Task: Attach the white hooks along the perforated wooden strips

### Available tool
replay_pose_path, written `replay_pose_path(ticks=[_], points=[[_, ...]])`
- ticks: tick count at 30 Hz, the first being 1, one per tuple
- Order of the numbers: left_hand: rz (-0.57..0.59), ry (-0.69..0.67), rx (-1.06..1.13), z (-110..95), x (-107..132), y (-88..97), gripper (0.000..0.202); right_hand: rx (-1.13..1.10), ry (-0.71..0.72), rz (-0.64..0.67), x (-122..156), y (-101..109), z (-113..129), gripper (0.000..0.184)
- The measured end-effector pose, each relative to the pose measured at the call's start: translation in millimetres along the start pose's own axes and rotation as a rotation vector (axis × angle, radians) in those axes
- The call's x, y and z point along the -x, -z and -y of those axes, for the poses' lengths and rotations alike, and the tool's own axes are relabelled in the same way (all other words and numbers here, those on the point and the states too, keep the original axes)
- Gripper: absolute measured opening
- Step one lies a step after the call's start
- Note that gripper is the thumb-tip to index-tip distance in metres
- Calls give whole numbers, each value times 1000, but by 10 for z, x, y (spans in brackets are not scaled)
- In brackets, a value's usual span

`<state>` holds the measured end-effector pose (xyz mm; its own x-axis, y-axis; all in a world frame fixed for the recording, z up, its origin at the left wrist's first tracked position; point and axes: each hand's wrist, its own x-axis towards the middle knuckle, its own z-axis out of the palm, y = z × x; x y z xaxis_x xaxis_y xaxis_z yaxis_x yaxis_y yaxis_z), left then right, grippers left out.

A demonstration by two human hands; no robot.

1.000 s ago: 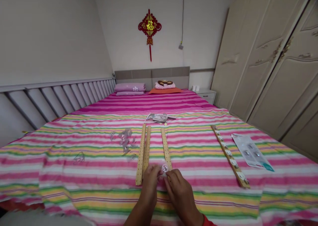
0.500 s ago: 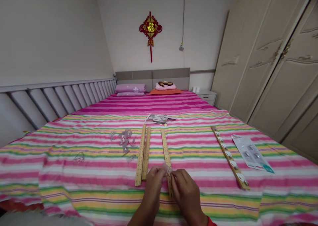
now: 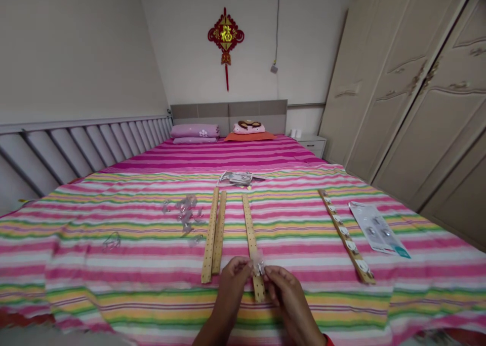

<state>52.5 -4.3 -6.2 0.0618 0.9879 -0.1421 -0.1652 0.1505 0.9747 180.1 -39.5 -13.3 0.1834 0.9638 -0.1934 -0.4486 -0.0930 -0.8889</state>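
Note:
My left hand (image 3: 232,280) and my right hand (image 3: 284,289) meet low in the middle, both pinching a small clear plastic hook (image 3: 258,263) over the near end of a perforated wooden strip (image 3: 251,239). A pair of similar strips (image 3: 213,234) lies side by side just to the left. Loose clear hooks (image 3: 186,212) are scattered further left on the striped bedspread (image 3: 132,255).
A fourth wooden strip with white round hooks on it (image 3: 345,235) lies to the right, next to a plastic package (image 3: 375,229). Opened packaging (image 3: 239,178) lies beyond the strips. Wardrobe doors (image 3: 417,87) stand on the right, pillows (image 3: 195,132) at the headboard.
The clear hook has turned from face-up to edge-on between my fingers, and both hands have shifted slightly along the strip's near end. The view has tilted a little.

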Motion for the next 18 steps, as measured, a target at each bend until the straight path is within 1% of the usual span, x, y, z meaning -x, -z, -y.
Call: replay_pose_path(ticks=[4,7,14,18], points=[[-25,39,-13,9,2,-17,28,64,-29,-50,7,31,-52,39],[-50,67,-2,70,-6,-20,30,142,-27,-84,-18,69,-95,38],[-70,57,-31,266,-3,-17,27,256,92,-104,-33,146,-181,31],[-79,22,-78,343,2,1,25,328,123,-124,-39,163,-221,31]])
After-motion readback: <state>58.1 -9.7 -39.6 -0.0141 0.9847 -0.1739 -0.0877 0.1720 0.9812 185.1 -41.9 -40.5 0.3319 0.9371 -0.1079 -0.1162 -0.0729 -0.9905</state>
